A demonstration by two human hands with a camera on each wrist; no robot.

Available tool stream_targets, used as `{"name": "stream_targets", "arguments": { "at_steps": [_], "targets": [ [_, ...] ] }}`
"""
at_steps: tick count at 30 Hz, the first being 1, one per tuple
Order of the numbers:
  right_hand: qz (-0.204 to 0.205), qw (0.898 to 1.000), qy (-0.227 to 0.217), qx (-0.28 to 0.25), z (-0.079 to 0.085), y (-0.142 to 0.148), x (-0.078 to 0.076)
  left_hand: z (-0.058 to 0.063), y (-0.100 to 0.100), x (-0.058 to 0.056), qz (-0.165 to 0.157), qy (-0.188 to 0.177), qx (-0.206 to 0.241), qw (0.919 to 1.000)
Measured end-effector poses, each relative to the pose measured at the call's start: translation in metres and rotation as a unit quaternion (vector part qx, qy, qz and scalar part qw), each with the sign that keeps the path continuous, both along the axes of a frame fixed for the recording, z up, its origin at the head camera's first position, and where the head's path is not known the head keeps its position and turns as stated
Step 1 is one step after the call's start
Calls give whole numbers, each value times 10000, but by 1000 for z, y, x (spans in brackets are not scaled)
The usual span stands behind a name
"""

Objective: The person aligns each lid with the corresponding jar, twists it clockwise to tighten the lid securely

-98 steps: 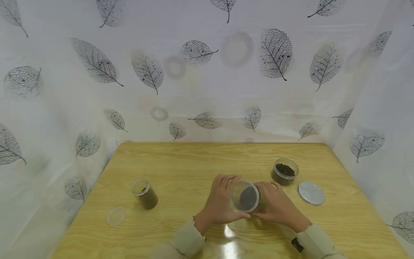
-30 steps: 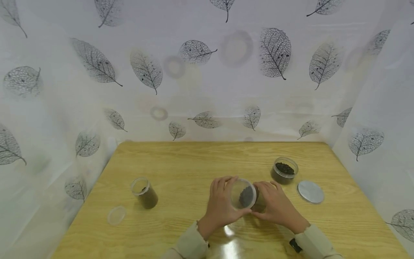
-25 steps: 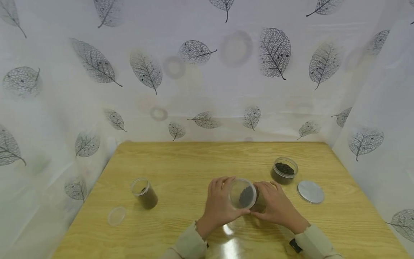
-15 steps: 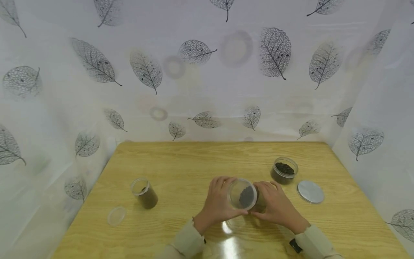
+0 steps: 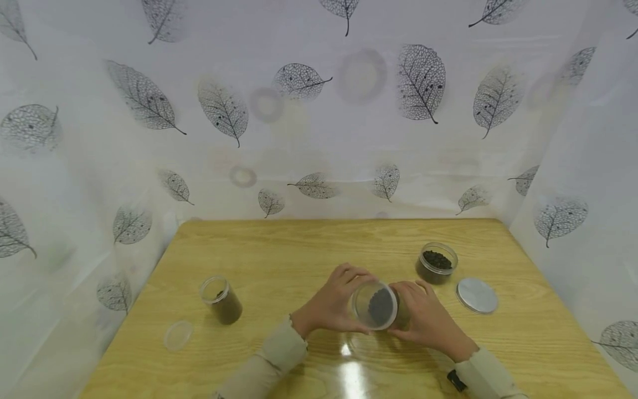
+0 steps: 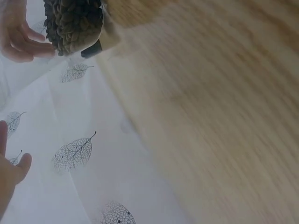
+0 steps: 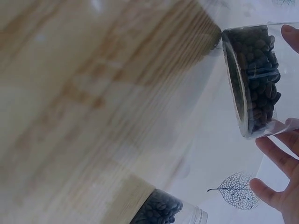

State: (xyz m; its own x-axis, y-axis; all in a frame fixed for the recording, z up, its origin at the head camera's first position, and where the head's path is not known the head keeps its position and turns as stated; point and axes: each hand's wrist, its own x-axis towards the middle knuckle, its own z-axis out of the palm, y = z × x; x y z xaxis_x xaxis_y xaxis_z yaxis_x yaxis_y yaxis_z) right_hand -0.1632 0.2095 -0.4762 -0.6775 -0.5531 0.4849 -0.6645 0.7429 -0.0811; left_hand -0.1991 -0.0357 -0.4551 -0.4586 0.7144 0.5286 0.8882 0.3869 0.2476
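Observation:
Both hands are at a clear jar point(image 7: 257, 79) partly filled with dark coffee beans, tilted so its top faces the head camera. My right hand point(image 5: 430, 322) grips the jar body from the right. A hazy, translucent lid point(image 5: 365, 303) covers the jar's mouth. Around its left edge my left hand point(image 5: 329, 303) holds it, fingers over the upper rim and thumb along the lower rim. In the left wrist view, spread fingers point(image 6: 8, 175) show at the left edge, and beans point(image 6: 74, 23) show through the jar wall at the top.
An uncovered tall jar point(image 5: 226, 307) stands at the left of the wooden table point(image 5: 279, 249), with a clear lid point(image 5: 178, 336) lying beside it. At the right are an uncovered wide jar point(image 5: 432, 274) of dark beans and a silver lid point(image 5: 477, 295). A leaf-print sheet point(image 5: 324, 138) surrounds the table.
My left hand has turned clockwise around the lid: its thumb moved left along the lower rim and its fingers right over the top. The right hand still holds the jar in nearly the same place.

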Motion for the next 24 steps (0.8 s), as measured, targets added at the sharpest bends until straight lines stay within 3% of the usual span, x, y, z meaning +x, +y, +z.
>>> {"name": "stream_targets", "arguments": {
  "at_steps": [3, 7, 10, 14, 17, 21, 24],
  "targets": [
    [-24, 10000, -3, 24, -1, 0, 0, 1, -1, 1, 63, -123, -124, 9998],
    [-53, 10000, 5, 0, -1, 0, 0, -2, -1, 6, 314, 53, -31, 9995],
    [-65, 10000, 28, -10, -1, 0, 0, -5, 2, 14, 744, 105, 234, 9969],
    [-82, 10000, 56, -4, -2, -1, 0, -8, 9, 28, 1462, -196, 688, 9867],
    [-94, 9999, 40, -8, -1, -1, 1, -8, 14, 35, 1805, -417, 878, 9788],
    [-126, 9999, 5, 11, -1, -1, 1, -7, 17, 38, 1987, -369, 808, 9760],
    [-142, 9999, -10, 15, -1, -1, 1, -5, 17, 36, 1954, -249, 726, 9777]
  ]
}}
